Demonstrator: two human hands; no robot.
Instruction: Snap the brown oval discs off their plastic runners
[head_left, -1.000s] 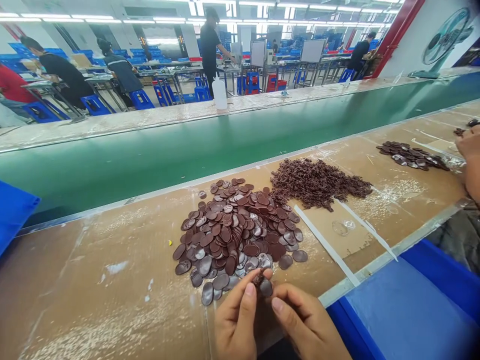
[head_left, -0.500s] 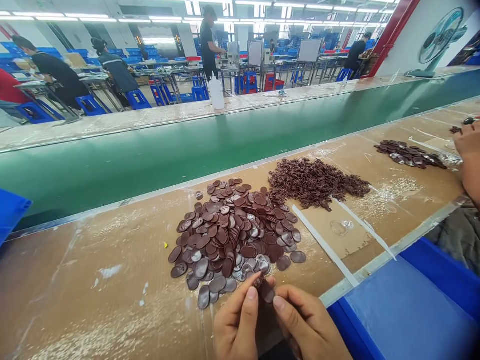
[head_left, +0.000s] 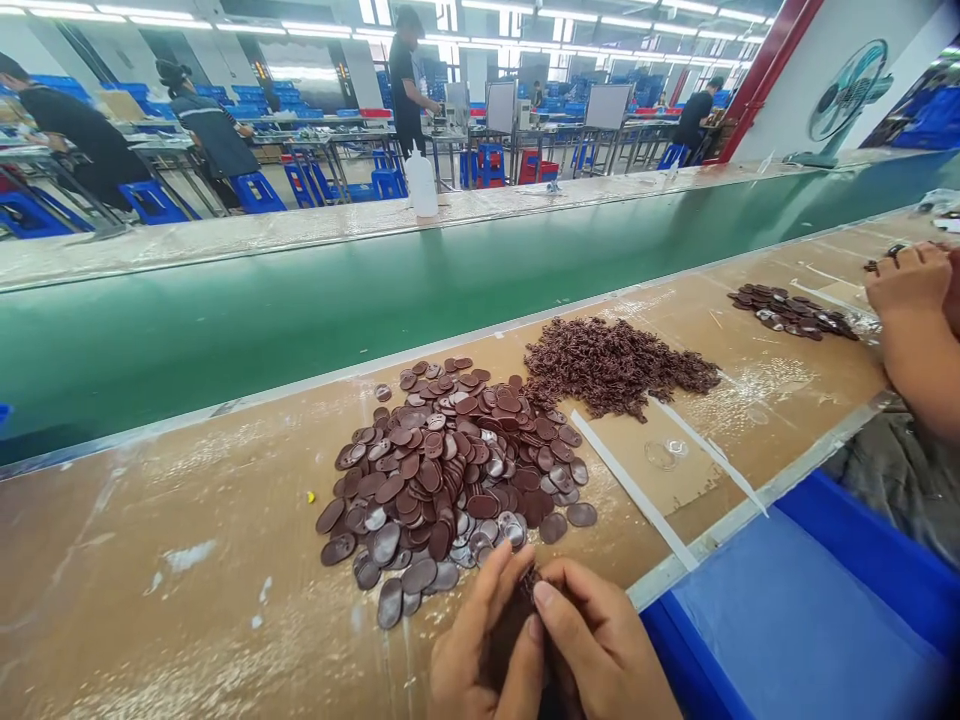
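My left hand (head_left: pixel 487 640) and my right hand (head_left: pixel 592 630) meet at the bottom centre, in front of a pile of flat brown oval pieces (head_left: pixel 450 460). Between their fingertips is a small dark brown piece (head_left: pixel 529 582), pinched by both and mostly covered. An oval piece held with it is hardly visible in the shadow of the fingers. Behind and to the right lies a heap of small, tangled brown parts (head_left: pixel 615 365).
A blue bin (head_left: pixel 810 600) stands at the lower right. Another person's hands (head_left: pixel 911 280) work near a smaller oval pile (head_left: pixel 795 310). A green conveyor belt (head_left: pixel 375 310) runs behind the table; a white bottle (head_left: pixel 422 185) stands beyond it.
My fingers have closed in around the small piece, and the oval that showed between them is now mostly hidden. The view has shifted slightly right, bringing more of the other person's arm into sight.
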